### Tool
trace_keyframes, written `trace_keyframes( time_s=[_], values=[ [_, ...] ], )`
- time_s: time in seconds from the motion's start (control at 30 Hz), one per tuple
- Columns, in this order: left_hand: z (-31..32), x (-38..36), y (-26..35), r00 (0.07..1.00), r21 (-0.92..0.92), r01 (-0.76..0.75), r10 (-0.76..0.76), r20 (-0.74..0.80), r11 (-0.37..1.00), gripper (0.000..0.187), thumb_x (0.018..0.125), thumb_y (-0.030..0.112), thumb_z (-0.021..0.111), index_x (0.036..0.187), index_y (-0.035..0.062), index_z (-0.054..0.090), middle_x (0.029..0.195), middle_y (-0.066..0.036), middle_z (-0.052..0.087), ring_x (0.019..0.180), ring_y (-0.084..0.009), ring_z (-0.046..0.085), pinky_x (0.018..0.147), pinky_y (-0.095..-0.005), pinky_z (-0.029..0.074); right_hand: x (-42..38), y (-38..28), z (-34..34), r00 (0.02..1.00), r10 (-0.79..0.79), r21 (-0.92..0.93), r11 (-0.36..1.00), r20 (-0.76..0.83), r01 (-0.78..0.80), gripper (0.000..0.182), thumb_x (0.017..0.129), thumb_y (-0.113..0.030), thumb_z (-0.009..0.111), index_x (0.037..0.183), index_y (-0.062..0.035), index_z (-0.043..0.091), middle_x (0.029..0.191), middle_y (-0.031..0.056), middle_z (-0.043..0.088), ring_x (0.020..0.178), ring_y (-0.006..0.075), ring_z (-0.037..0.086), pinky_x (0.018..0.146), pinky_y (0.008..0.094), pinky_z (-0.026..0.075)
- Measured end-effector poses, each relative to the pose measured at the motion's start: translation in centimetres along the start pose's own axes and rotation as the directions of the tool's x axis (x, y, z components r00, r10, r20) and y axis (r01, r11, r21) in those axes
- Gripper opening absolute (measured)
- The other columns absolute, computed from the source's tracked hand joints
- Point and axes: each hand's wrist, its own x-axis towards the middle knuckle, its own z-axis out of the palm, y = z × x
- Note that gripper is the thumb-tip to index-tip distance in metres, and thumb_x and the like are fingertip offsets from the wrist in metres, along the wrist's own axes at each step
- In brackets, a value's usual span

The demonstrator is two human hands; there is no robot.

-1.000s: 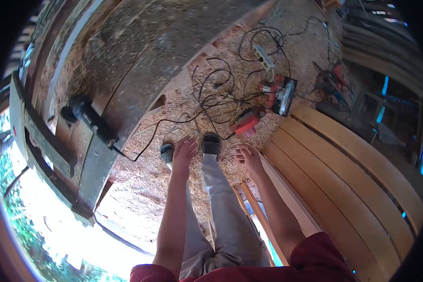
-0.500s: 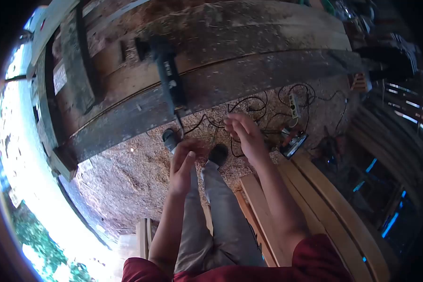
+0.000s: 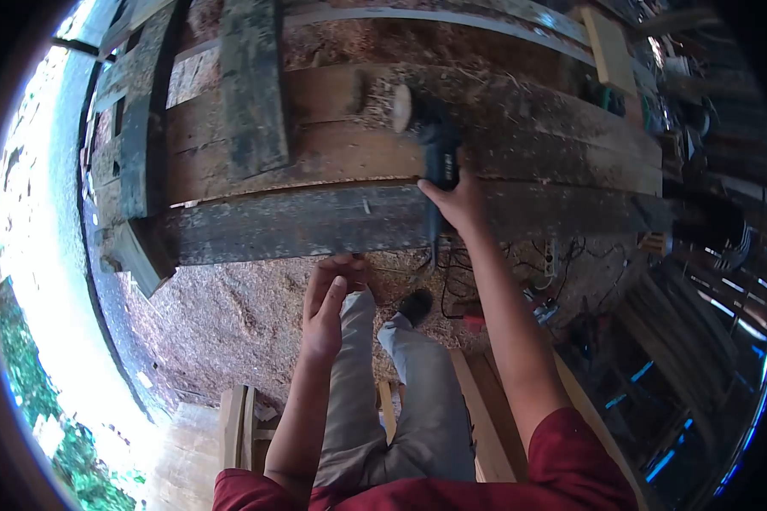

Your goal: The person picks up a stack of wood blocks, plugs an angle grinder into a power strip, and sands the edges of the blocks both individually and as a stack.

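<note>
A dark power tool with a round disc at its far end, seemingly an angle grinder, lies on the plank workbench. My right hand is wrapped round the tool's body, thumb on its left side. The tool's cord end hangs over the bench's near edge. Below that edge, left of the tool, is my left hand, with its fingers curled and its thumb up. Whether anything small is between those fingers is too unclear to tell.
Upright and crossed boards stand at the bench's left end. Cables and a power strip lie on the shavings-covered floor. Long planks are beside my legs, and a pale wood block rests at the back right.
My right hand has moved forward from above the floor and taken hold of the tool. The view has shifted, so the bench appears further right and more level. My left hand stays low.
</note>
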Motion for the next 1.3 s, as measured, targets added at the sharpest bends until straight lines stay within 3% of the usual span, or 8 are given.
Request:
trace_keyframes(
  time_s=[0.23, 0.47, 0.63, 0.73, 0.83, 0.9, 1.13, 1.3],
  values=[
    [-6.6, -0.1, 0.2, 0.997, -0.015, -0.047, 0.046, -0.06, 0.999, 0.034, 0.114, 0.024, 0.053, 0.14, 0.0034, 0.057, 0.132, -0.013, 0.068, 0.115, -0.02, 0.066, 0.102, -0.0381, 0.052, 2.3, 1.8, -0.5, 0.989, 0.105, 0.166, 0.979, 0.107, -0.122, 0.081, 0.076, -0.022, 0.09, 0.146, -0.0015, 0.053, 0.129, 0.0164, 0.068, 0.116, 0.032, 0.069, 0.099, 0.0434, 0.056],
    [-3.8, -3.7, -2.8, 0.998, -0.011, 0.006, -0.007, -0.056, 1.0, 0.029, 0.111, 0.017, 0.063, 0.136, 0.003, 0.06, 0.123, -0.006, 0.067, 0.115, -0.0147, 0.064, 0.102, -0.0347, 0.052, -4.7, -1.4, -3.2, 0.921, 0.182, 0.538, 0.765, 0.346, -0.354, 0.045, 0.09, -0.008, 0.077, 0.13, -0.0022, 0.058, 0.102, 0.012, 0.071, 0.073, 0.0236, 0.075, 0.065, 0.0389, 0.064],
    [1.9, -6.0, -2.3, 0.992, 0.451, -0.125, 0.101, 0.077, 0.884, 0.053, 0.094, 0.029, 0.085, 0.134, 0.0014, 0.063, 0.124, -0.018, 0.07, 0.118, -0.0344, 0.07, 0.104, -0.0416, 0.054, -10.1, -6.2, -3.0, 0.935, -0.108, 0.682, 0.712, 0.338, -0.165, 0.046, 0.092, -0.025, 0.075, 0.128, -0.0008, 0.06, 0.103, 0.0108, 0.071, 0.082, 0.0225, 0.074, 0.075, 0.0381, 0.062],
    [5.8, -6.9, -1.2, 0.983, 0.444, -0.183, 0.177, 0.056, 0.877, 0.056, 0.09, 0.029, 0.088, 0.132, 0.0011, 0.064, 0.12, -0.018, 0.071, 0.116, -0.0345, 0.072, 0.103, -0.0425, 0.055, -12.7, -10.5, -2.8, 0.863, -0.198, 0.841, 0.404, 0.464, -0.359, 0.05, 0.091, -0.025, 0.075, 0.13, -0.0002, 0.057, 0.106, 0.0119, 0.07, 0.08, 0.0228, 0.073, 0.074, 0.0395, 0.063],
    [8.0, -8.3, 0.0, 0.974, 0.453, -0.184, 0.222, -0.033, 0.873, 0.056, 0.087, 0.03, 0.09, 0.128, 0.001, 0.065, 0.112, -0.016, 0.072, 0.106, -0.0323, 0.073, 0.093, -0.0417, 0.057, -12.1, -11.1, -4.2, 0.61, -0.254, 0.648, 0.461, 0.751, -0.606, 0.051, 0.089, -0.017, 0.074, 0.132, 0.0023, 0.055, 0.102, 0.0126, 0.069, 0.079, 0.0243, 0.073, 0.074, 0.0419, 0.065],
    [9.2, -9.3, 0.1, 0.939, 0.476, -0.244, 0.329, -0.104, 0.845, 0.05, 0.088, 0.03, 0.089, 0.122, 0.0003, 0.067, 0.1, -0.014, 0.072, 0.095, -0.0317, 0.073, 0.085, -0.0407, 0.057, -12.3, -12.1, -3.9, 0.682, -0.258, 0.679, 0.566, 0.684, -0.467, 0.052, 0.089, -0.016, 0.075, 0.133, 0.0023, 0.054, 0.101, 0.0135, 0.069, 0.084, 0.0247, 0.074, 0.076, 0.0418, 0.066],
    [10.4, -13.2, -0.5, 0.96, 0.113, 0.031, 0.001, -0.278, 0.993, 0.035, 0.101, 0.027, 0.08, 0.117, -0.0024, 0.069, 0.095, -0.007, 0.073, 0.093, -0.0137, 0.069, 0.089, -0.0345, 0.055, -18.9, -12.9, -3.3, 0.807, -0.275, 0.781, 0.533, 0.523, -0.326, 0.048, 0.09, -0.016, 0.076, 0.128, 0.0021, 0.054, 0.105, 0.0145, 0.068, 0.086, 0.0253, 0.075, 0.078, 0.0405, 0.066],
    [11.0, -16.5, -4.5, 0.959, -0.152, 0.062, -0.101, -0.265, 0.986, 0.031, 0.111, 0.03, 0.069, 0.113, -0.0017, 0.069, 0.094, -0.003, 0.069, 0.091, -0.0109, 0.063, 0.087, -0.0319, 0.052, -19.5, -9.2, -2.7, 0.609, -0.236, 0.575, 0.682, 0.758, -0.451, 0.038, 0.089, -0.015, 0.073, 0.119, -0.0012, 0.055, 0.1, 0.0121, 0.065, 0.083, 0.025, 0.072, 0.08, 0.042, 0.064]
  ],
)
